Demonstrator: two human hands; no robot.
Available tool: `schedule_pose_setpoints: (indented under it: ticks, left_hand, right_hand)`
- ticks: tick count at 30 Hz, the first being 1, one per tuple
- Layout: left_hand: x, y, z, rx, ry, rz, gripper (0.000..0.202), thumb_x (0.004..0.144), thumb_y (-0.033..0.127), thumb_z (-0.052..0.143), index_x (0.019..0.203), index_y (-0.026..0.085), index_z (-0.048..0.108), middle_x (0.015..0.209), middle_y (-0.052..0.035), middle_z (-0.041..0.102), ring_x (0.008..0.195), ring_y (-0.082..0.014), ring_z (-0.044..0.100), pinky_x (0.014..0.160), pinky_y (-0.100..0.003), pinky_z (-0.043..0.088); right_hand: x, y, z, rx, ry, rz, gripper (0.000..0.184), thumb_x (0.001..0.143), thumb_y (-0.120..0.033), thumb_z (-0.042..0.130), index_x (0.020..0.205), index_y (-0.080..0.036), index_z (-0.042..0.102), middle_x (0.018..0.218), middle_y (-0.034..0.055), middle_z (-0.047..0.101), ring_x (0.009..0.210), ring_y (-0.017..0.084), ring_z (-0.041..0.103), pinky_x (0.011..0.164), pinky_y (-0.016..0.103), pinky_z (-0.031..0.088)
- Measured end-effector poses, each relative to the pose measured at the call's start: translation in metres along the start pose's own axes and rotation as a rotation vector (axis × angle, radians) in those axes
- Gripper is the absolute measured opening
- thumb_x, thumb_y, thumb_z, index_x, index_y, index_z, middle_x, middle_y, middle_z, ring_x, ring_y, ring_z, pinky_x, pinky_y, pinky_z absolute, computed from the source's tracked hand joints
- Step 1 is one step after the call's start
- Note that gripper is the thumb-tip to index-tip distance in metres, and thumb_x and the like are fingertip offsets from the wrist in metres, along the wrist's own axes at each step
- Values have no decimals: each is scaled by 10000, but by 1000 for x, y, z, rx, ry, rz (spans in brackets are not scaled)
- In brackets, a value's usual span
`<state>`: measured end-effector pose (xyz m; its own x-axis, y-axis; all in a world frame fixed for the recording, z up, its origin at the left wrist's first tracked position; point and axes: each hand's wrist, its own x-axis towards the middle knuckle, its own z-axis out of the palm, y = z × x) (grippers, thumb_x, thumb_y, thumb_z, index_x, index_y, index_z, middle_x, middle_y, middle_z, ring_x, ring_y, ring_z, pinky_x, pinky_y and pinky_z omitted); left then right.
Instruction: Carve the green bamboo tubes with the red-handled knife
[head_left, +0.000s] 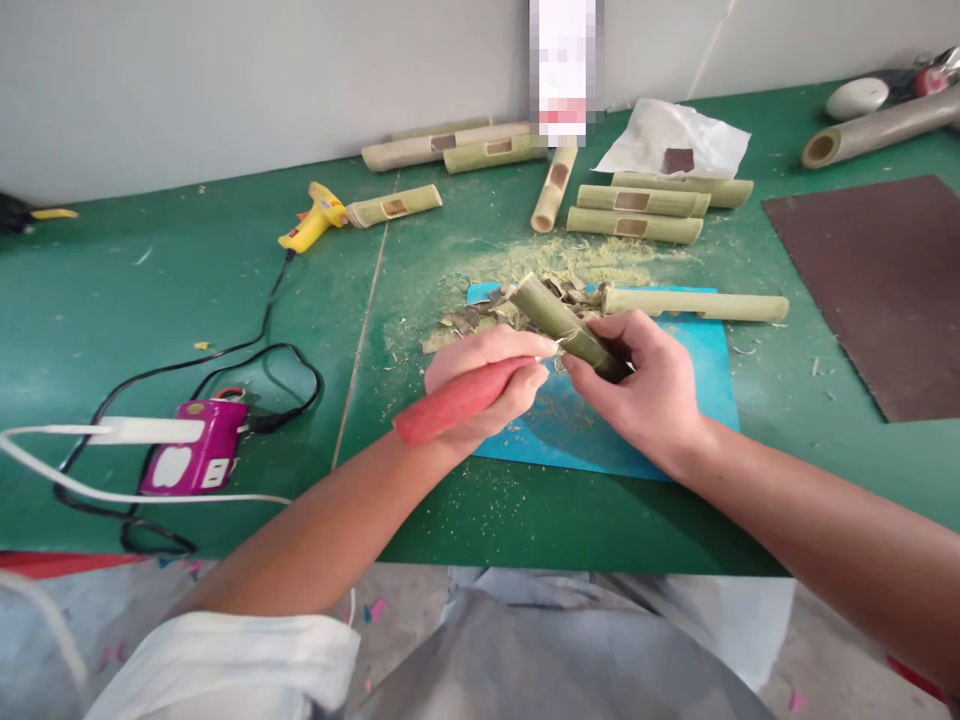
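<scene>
My left hand (491, 352) is closed around the red handle of a carving tool (450, 402). The tool's tip meets the side of a dark green bamboo tube (553, 313), where a thin curl of shaving shows; most of the blade is hidden. Gripping the tube's lower right end is my right hand (652, 375), thumb in front and fingers behind. The tube slants up to the left above a blue mat (694, 400). Dark bamboo chips (472, 318) are heaped behind my left hand. A pale bamboo tube (697, 304) lies just beyond my right hand.
Several bamboo tubes with cut windows (637, 228) lie at the back beside white paper (675, 140). A yellow glue gun (315, 218) and its cord run to a purple power block (195, 450) on the left. A brown sheet (877, 290) lies right, on the green table (300, 300).
</scene>
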<state>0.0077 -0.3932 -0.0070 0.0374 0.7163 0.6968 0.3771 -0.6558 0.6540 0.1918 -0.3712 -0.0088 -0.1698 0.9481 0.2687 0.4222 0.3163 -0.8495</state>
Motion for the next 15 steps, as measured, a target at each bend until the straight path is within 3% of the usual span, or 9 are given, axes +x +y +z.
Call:
schedule_pose_setpoints:
  ticks: [4,8,10,12,15]
  left_hand:
    - [0,-2,1,-344,16,-331,175,912,374,694,959,220,764,635,31,711,456,-65,600,430,-153,490]
    - [0,-3,3,-490,46,-384,163,910,371,702,902,220,763,573,45,678,374,-47,513,368,-142,429]
    - [-2,-2,0,-437,46,-331,174,940,379,661,950,229,748,588,46,676,394,-55,528,383,-153,438]
    - [-2,0,-5,-223,27,-206,161,957,358,636,1009,239,732,623,40,685,445,-72,569,432,-179,466]
    - [2,3,-14,190,-38,297,162,905,331,689,1031,234,718,645,32,699,491,-96,594,490,-223,481]
  right_hand:
    - [1,2,2,59,-30,20,221,732,-348,697,877,-230,579,727,-17,648,591,115,531,547,277,428]
    - [4,-1,3,145,-66,31,203,707,-327,695,825,-229,562,664,-41,602,548,98,491,506,259,385]
    - [6,-1,3,186,-80,35,210,701,-330,701,817,-225,562,664,-43,599,552,98,495,510,257,387]
    - [8,0,3,189,-96,48,222,709,-344,710,838,-219,579,691,-34,620,573,104,512,528,260,402]
    - [8,3,3,95,-121,79,231,749,-372,713,883,-210,617,720,-18,647,597,115,529,555,272,416]
